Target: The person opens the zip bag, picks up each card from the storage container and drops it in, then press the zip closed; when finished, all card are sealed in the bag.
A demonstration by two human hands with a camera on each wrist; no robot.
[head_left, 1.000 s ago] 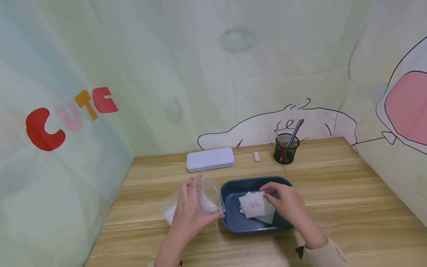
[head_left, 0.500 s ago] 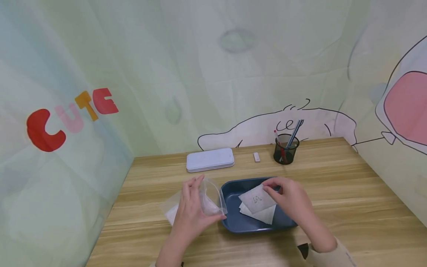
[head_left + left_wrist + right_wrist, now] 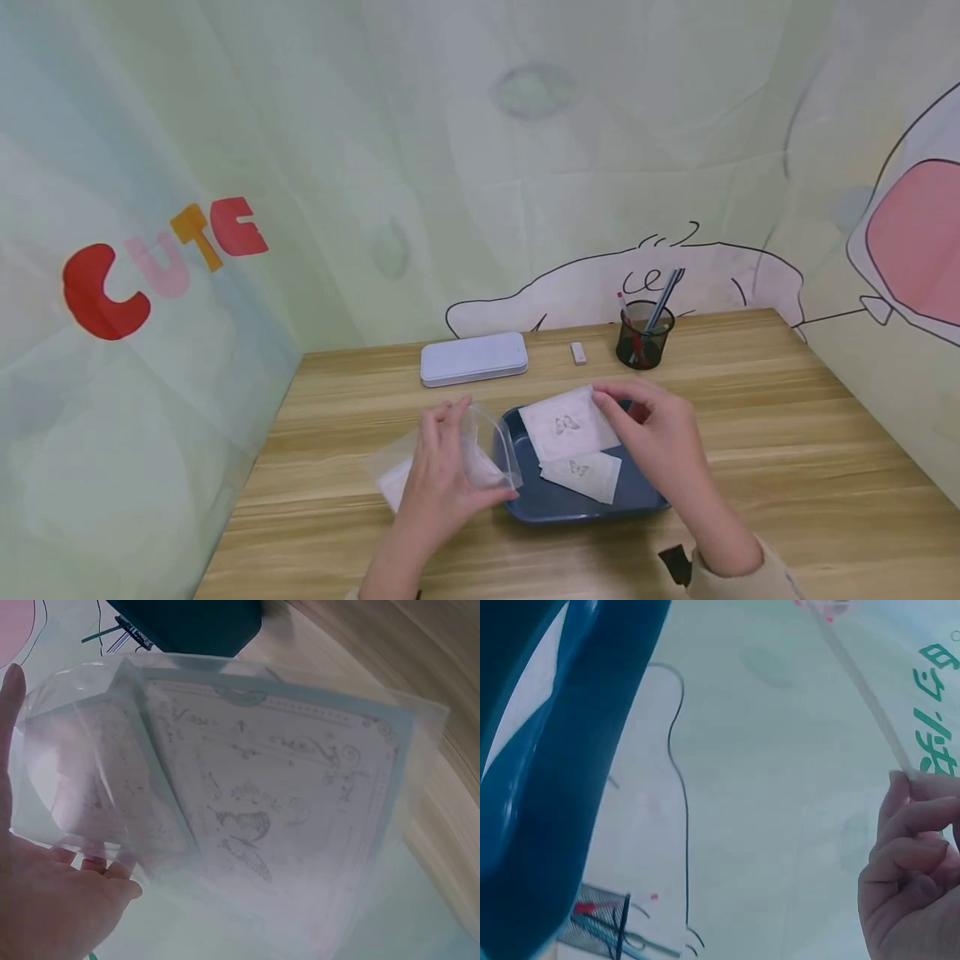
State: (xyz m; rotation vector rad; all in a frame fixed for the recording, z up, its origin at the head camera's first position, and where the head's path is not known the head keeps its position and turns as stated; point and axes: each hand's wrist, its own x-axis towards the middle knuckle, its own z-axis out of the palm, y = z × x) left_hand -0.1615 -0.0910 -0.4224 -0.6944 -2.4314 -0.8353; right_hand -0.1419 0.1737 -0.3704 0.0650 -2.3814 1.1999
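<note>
My left hand (image 3: 438, 483) holds a translucent plastic bag (image 3: 427, 750) with its mouth spread between thumb and fingers, facing right. Inside the bag, white packets (image 3: 300, 787) with a grey butterfly print show in the left wrist view. My right hand (image 3: 667, 429) pinches a corner of a flat white packet (image 3: 543, 417), also butterfly-printed, between thumb and forefinger above the tray. Edge-on, this packet (image 3: 859, 682) looks thin in the right wrist view. Below it, another white packet (image 3: 603, 479) lies in the dark blue tray (image 3: 525, 502), partly covered in the head view.
Toward the back of the wooden table (image 3: 765, 400) lie a pale flat case (image 3: 474, 358) and a small white eraser-like block (image 3: 577, 353). A black mesh pen cup (image 3: 642, 342) with pens stands behind the tray. A printed cloth backdrop (image 3: 360, 167) encloses the table.
My right hand has lifted the packet off the pile in the tray and tilted it up, uncovering the one beneath. My left hand has shifted slightly right with the bag.
</note>
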